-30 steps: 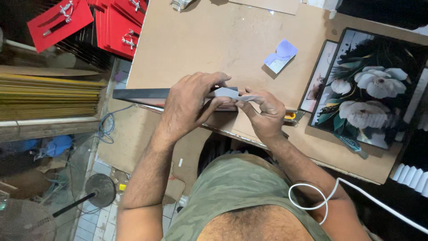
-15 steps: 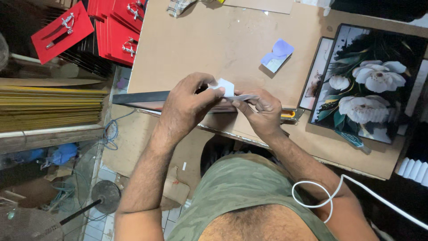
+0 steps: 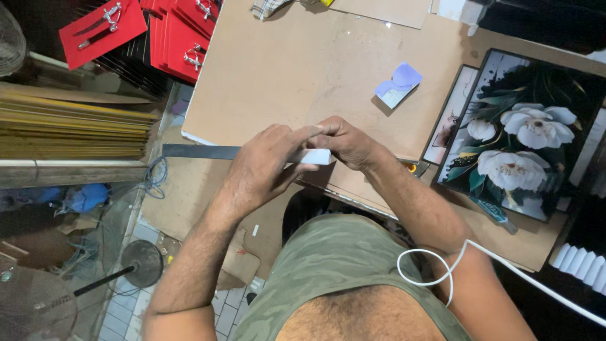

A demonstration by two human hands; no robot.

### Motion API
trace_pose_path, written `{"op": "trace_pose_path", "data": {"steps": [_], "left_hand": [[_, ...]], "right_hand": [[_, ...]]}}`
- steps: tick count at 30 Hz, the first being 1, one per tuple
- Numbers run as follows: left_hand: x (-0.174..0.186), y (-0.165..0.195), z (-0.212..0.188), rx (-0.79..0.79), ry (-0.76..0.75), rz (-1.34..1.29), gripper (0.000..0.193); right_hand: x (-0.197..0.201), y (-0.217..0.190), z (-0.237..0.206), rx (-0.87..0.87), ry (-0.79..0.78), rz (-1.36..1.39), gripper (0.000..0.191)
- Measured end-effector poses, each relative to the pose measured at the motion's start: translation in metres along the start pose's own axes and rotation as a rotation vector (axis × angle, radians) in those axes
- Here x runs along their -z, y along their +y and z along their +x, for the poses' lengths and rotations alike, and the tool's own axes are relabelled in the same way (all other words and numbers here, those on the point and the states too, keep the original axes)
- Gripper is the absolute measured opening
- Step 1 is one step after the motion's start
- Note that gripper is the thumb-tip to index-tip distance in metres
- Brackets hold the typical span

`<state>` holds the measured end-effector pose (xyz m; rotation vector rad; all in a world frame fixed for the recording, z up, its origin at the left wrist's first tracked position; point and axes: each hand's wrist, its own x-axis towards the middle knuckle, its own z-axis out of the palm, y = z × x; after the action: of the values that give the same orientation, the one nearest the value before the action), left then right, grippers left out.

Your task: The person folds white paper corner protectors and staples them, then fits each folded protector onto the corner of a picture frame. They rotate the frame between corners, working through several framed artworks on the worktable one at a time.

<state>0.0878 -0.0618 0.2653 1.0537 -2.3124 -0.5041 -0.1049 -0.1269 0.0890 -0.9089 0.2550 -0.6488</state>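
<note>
both hands meet at the near edge of the counter (image 3: pixel 271 69). the left hand (image 3: pixel 262 170) pinches a small white strip (image 3: pixel 314 156) between thumb and forefinger, and the right hand (image 3: pixel 346 142), fingers curled in, grips the strip's other end. just under the left hand a long grey metal ruler (image 3: pixel 199 151) lies along the counter edge. beyond the right hand sits a pale purple paper scrap (image 3: pixel 398 85); off to its right, a framed white-flower picture (image 3: pixel 524 136). far past the left hand, red cards (image 3: pixel 101 28).

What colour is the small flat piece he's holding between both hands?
White. The small flat piece shows best in the head view, pinched between the left hand and right hand.
</note>
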Motion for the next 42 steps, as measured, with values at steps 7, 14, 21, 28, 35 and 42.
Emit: {"op": "trace_pose_path", "data": {"steps": [7,14,21,28,35,42], "left_hand": [[-0.017,0.028,-0.035,0.119,0.123,0.190,0.035],[-0.131,0.010,-0.080,0.273,0.126,-0.096,0.031],[-0.249,-0.097,-0.113,0.307,0.137,-0.020,0.019],[-0.263,-0.121,-0.125,0.250,0.130,0.044,0.031],[-0.254,-0.131,-0.131,0.213,0.079,-0.046,0.024],[-0.254,-0.131,-0.135,0.206,0.123,-0.047,0.022]], "right_hand": [[-0.012,0.011,-0.042,0.472,0.591,-1.509,0.019],[0.011,0.064,-0.123,-0.245,0.676,-1.823,0.052],[0.038,0.094,-0.143,-0.532,0.478,-1.717,0.043],[0.037,0.096,-0.129,-0.878,0.289,-1.697,0.038],[0.016,0.108,-0.100,-0.756,0.286,-1.660,0.038],[0.007,0.113,-0.086,-0.750,0.355,-1.641,0.039]]}}
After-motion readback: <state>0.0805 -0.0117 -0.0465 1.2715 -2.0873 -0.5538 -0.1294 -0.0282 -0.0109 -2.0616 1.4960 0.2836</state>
